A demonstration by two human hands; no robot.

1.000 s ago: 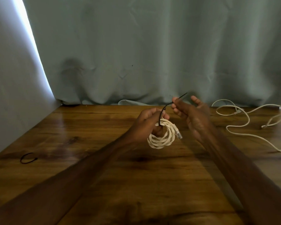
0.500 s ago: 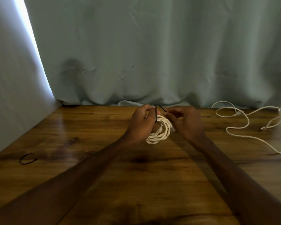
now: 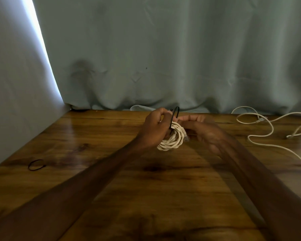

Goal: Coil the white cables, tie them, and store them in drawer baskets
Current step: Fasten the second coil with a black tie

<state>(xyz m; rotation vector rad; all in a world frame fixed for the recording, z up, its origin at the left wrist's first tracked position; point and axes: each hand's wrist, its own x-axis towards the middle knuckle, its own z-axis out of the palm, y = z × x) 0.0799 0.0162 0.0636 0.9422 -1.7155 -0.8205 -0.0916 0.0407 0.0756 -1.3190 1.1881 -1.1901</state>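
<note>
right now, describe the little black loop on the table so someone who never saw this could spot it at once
Start from the wooden table and go to its left side, near the pale wall. The black loop lies flat there on the wood, alone. Unlike the black tie on the coiled white cable that the left hand grips, nothing touches it.

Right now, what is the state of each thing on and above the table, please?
coiled cable: wound up, held above the table.
black tie: looped around the coiled cable, loop wide, not yet tight.
loose cable: uncoiled, lying on the table at the right.
spare tie: curled in a ring, lying on the table at the left.
left hand: grips the coiled cable.
right hand: blurred, fingertips at the black tie; grip unclear.
</note>
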